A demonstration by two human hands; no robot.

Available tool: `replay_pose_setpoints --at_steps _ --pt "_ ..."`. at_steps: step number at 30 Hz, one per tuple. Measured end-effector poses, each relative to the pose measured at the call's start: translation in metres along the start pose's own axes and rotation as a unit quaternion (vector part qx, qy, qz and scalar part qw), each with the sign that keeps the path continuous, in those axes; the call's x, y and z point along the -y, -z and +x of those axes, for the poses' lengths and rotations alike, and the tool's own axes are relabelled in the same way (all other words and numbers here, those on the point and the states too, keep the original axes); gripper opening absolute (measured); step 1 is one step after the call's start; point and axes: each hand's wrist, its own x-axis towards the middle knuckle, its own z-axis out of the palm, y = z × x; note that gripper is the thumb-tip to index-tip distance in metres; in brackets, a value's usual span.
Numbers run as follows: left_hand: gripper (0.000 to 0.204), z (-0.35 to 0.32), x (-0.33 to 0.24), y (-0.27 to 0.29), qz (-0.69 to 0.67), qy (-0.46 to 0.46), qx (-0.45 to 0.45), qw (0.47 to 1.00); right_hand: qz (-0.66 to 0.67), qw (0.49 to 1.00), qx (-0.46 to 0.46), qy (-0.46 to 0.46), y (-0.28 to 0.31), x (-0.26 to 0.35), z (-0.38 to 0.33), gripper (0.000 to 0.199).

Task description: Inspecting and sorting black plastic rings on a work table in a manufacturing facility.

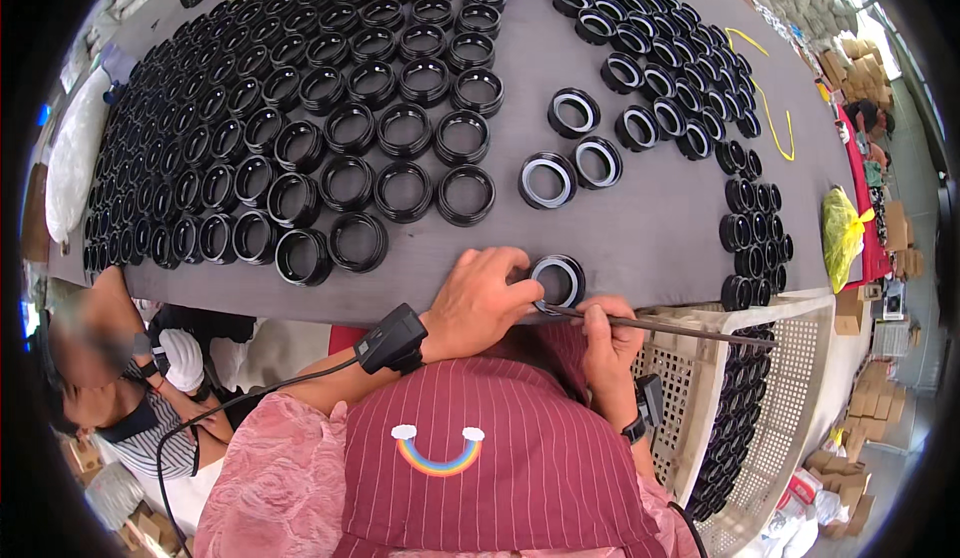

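A black ring (575, 271) with a pale grey inner band is at the table's near edge, just in front of me. My left hand (482, 300) is closed, with thumb and fingertips gripping the ring's left side. In my right hand (610, 343) a thin dark rod (690, 331) is pinched between thumb and fingers. One end of the rod meets the ring's lower rim; the rest stretches out to the right past my hand. Just beyond, three similar rings with pale inner bands lie apart from the others, among them one ring (547, 201).
Rows of black rings (405, 130) cover the left of the grey table (520, 248); banded rings (668, 118) cluster at the right. A pale perforated crate (800, 358) holding black rings stands at lower right. A yellow bag (842, 238) sits beyond. Another person (165, 398) is at left.
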Motion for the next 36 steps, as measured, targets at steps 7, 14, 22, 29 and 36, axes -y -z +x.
replay_pose_setpoints --at_steps 7,14,22,29,36 --pt "0.021 0.002 -0.004 0.000 0.018 0.020 0.041 0.999 -0.103 0.991 0.078 0.026 0.004 0.006 0.017 0.009" --pt "0.019 0.004 -0.003 0.000 0.021 -0.010 0.015 1.000 -0.263 0.960 0.034 0.087 0.012 0.019 0.035 0.007" --pt "0.017 0.006 0.000 0.000 0.016 -0.008 0.016 1.000 -0.174 0.972 0.027 0.159 -0.001 -0.009 0.039 0.003" --pt "0.015 0.005 -0.001 0.000 0.040 -0.022 0.003 0.999 -0.185 0.965 0.097 0.158 -0.003 -0.003 0.039 0.004" --pt "0.020 0.008 -0.007 0.001 0.036 -0.015 0.015 0.999 -0.028 0.995 -0.077 0.060 0.010 -0.001 0.021 0.014"
